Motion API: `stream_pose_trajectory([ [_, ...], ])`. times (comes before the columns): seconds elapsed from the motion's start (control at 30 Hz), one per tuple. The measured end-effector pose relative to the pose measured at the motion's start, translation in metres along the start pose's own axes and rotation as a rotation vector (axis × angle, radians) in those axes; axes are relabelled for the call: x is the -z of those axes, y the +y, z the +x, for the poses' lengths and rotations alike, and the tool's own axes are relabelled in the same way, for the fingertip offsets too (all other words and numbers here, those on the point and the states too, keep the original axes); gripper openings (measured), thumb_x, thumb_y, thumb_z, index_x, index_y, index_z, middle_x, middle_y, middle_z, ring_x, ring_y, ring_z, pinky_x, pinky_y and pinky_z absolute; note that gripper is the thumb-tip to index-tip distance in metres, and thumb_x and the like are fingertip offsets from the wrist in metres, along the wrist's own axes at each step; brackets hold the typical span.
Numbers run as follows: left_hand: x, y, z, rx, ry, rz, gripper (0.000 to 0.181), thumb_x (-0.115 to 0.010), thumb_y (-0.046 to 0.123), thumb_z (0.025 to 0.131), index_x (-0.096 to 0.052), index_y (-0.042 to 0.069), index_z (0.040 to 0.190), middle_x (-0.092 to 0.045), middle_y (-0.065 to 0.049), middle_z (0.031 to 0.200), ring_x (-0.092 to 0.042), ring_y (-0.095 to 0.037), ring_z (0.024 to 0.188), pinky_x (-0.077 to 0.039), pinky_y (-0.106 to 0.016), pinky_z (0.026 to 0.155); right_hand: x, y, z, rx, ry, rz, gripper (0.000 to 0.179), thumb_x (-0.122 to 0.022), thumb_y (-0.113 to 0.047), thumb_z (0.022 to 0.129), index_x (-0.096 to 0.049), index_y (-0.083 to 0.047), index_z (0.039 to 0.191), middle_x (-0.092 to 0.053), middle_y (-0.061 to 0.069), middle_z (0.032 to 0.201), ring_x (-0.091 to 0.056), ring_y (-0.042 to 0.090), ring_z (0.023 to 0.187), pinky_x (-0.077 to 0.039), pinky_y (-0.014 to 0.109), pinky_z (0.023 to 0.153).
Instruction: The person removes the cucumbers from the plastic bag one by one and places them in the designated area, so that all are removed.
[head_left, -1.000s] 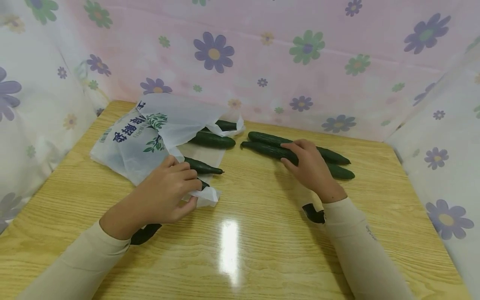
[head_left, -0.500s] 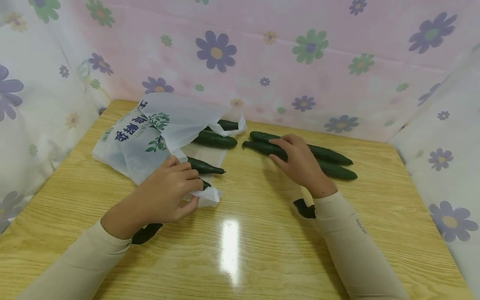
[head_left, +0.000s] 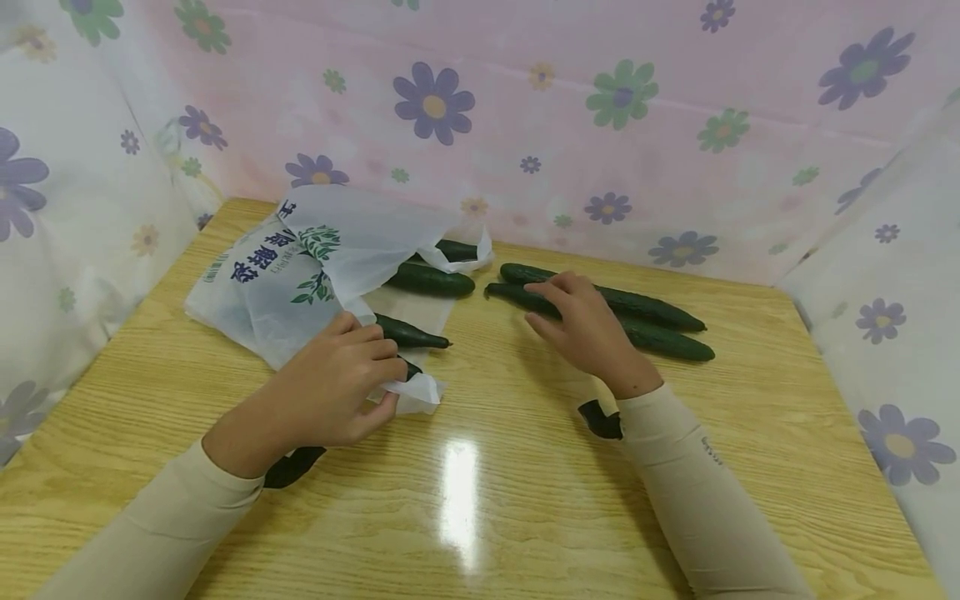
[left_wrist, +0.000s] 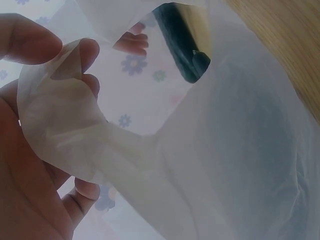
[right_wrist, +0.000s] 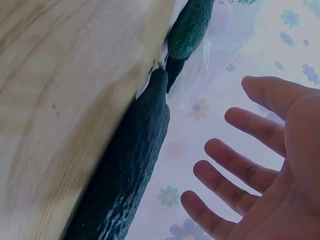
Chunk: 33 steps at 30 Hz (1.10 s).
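Note:
My left hand [head_left: 330,383] pinches the mouth edge of a white plastic produce bag [head_left: 258,287], which lies on its side at the table's left. In the left wrist view the thin film [left_wrist: 85,125] runs between thumb and fingers. Several cucumbers poke out of the mouth, among them one cucumber [head_left: 433,280] at the back and a thinner cucumber [head_left: 408,332] nearer me. My right hand [head_left: 588,333] hovers over two loose cucumbers lying side by side, a front cucumber [head_left: 671,341] and a rear cucumber [head_left: 656,308]. Its fingers are spread apart and hold nothing, as the right wrist view shows.
The wooden table [head_left: 540,500] carries everything. A flowered curtain [head_left: 510,108] hangs right behind its back edge and down both sides. Black bands [head_left: 292,468] sit under the wrists at the sleeve cuffs.
My right hand has slid left along the two loose cucumbers, toward their stem ends. The left hand and the bag have kept their place, and no cucumber has moved.

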<state>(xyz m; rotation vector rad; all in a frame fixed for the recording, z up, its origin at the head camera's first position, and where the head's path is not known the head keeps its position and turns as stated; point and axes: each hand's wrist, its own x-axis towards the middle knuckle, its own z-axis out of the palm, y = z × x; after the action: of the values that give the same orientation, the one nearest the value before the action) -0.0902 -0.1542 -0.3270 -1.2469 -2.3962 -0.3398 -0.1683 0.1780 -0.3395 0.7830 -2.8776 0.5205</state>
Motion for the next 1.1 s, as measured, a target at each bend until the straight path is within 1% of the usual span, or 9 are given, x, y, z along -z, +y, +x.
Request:
stream_pose_trajectory([
  [0.13,0.002,0.0,0.0,-0.003,0.004,-0.001,0.007,-0.062,0.021,0.079,-0.066,0.016,0.08,-0.059,0.005,0.075,-0.049,-0.017,0.074,-0.034,-0.034,0.075,-0.002,-0.003,0.003,0.015,-0.006,-0.01,0.047,-0.067,-0.028,0.096,-0.058,-0.01,0.139,-0.056,0.016,0.126,-0.053,0.033,0.11,-0.045,0.052,0.093],
  [0.27,0.003,0.0,0.0,-0.002,0.001,0.002,0.007,-0.062,0.022,0.08,-0.066,0.016,0.08,-0.059,0.005,0.075,-0.048,-0.016,0.073,-0.034,-0.034,0.075,-0.004,-0.009,0.006,0.027,-0.012,-0.003,0.047,-0.067,-0.028,0.097,-0.058,-0.009,0.139,-0.055,0.017,0.129,-0.053,0.034,0.115,-0.044,0.054,0.096],
  [0.4,0.004,0.0,0.0,-0.002,0.004,0.0,0.008,-0.062,0.022,0.079,-0.066,0.016,0.081,-0.059,0.005,0.075,-0.048,-0.016,0.073,-0.034,-0.034,0.075,-0.005,-0.018,0.011,0.027,-0.042,0.013,0.048,-0.063,-0.031,0.098,-0.056,-0.011,0.141,-0.054,0.016,0.132,-0.052,0.034,0.12,-0.042,0.055,0.1],
  [0.6,0.003,0.0,0.0,-0.012,0.007,0.003,0.007,-0.062,0.022,0.08,-0.066,0.016,0.081,-0.058,0.006,0.074,-0.047,-0.016,0.072,-0.034,-0.034,0.075,-0.007,-0.033,0.018,0.016,-0.091,0.042,0.048,-0.062,-0.034,0.099,-0.055,-0.014,0.143,-0.054,0.012,0.132,-0.052,0.03,0.118,-0.044,0.051,0.097],
  [0.67,0.003,0.0,0.0,-0.014,0.004,0.007,0.007,-0.062,0.022,0.08,-0.066,0.016,0.081,-0.058,0.006,0.074,-0.047,-0.016,0.072,-0.034,-0.034,0.075,-0.01,-0.037,0.021,0.016,-0.106,0.072,0.048,-0.062,-0.033,0.099,-0.055,-0.014,0.143,-0.053,0.012,0.134,-0.052,0.03,0.12,-0.045,0.05,0.098],
  [0.77,0.004,0.0,0.0,-0.01,-0.001,0.009,0.007,-0.062,0.022,0.08,-0.066,0.016,0.08,-0.058,0.006,0.074,-0.047,-0.016,0.072,-0.034,-0.034,0.075,-0.013,-0.043,0.023,0.018,-0.134,0.117,0.049,-0.061,-0.035,0.099,-0.054,-0.016,0.144,-0.052,0.011,0.139,-0.05,0.03,0.127,-0.045,0.051,0.102],
  [0.9,0.005,0.0,0.001,-0.003,-0.008,0.011,0.008,-0.063,0.023,0.08,-0.067,0.017,0.081,-0.059,0.006,0.075,-0.048,-0.016,0.072,-0.034,-0.034,0.075,-0.018,-0.05,0.025,0.029,-0.172,0.184,0.049,-0.058,-0.039,0.1,-0.052,-0.018,0.145,-0.048,0.01,0.147,-0.042,0.032,0.14,-0.041,0.054,0.109],
  [1.0,0.005,0.0,0.001,-0.002,-0.011,0.014,0.008,-0.063,0.023,0.08,-0.068,0.017,0.082,-0.06,0.006,0.076,-0.049,-0.016,0.074,-0.035,-0.034,0.075,-0.02,-0.055,0.026,0.05,-0.194,0.234,0.049,-0.058,-0.038,0.1,-0.052,-0.019,0.145,-0.048,0.009,0.148,-0.042,0.03,0.141,-0.041,0.053,0.109],
  [1.1,0.005,0.001,0.001,-0.003,-0.012,0.017,0.008,-0.063,0.023,0.079,-0.068,0.016,0.082,-0.062,0.006,0.077,-0.05,-0.017,0.074,-0.036,-0.035,0.076,-0.023,-0.062,0.029,0.083,-0.211,0.268,0.049,-0.058,-0.036,0.101,-0.051,-0.019,0.146,-0.05,0.007,0.146,-0.047,0.027,0.136,-0.044,0.05,0.106],
])
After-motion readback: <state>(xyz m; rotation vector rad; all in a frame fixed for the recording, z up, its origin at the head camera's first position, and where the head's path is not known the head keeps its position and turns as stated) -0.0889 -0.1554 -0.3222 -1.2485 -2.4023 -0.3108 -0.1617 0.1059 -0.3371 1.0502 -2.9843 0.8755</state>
